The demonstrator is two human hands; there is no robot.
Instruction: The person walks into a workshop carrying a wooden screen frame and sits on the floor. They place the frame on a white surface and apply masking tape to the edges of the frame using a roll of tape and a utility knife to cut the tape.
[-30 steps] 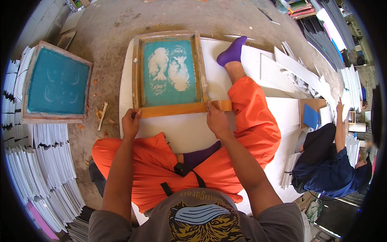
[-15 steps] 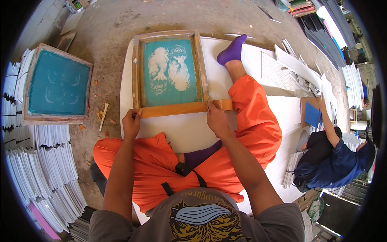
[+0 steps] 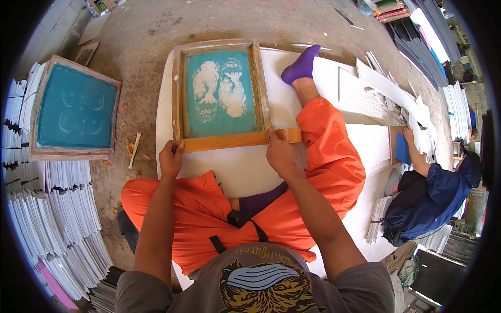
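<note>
A wood-framed printing screen [image 3: 222, 122] with teal mesh and two pale figures lies flat on a white board in front of me. Along its near side runs a stretched strip of brown packing tape [image 3: 224, 141]. My left hand [image 3: 171, 158] pinches the strip's left end at the frame's near left corner. At the near right corner my right hand [image 3: 283, 157] is closed on the strip, just beside the tape roll [image 3: 288, 135]. The roll stands next to my orange trouser leg. My right fingertips are partly hidden.
A second teal screen [image 3: 75, 112] rests on the left near stacked white sheets [image 3: 62, 219]. My purple-socked foot [image 3: 301, 65] lies right of the frame. White offcuts [image 3: 389, 91] lie beyond it. A co-worker in dark blue [image 3: 428, 203] bends at the right, one hand by a blue sheet [image 3: 402, 148].
My hands and the tape stay almost in place, the right hand shifting very slightly. The pale figures show more sharply. At the right, the co-worker's arm and head have moved.
</note>
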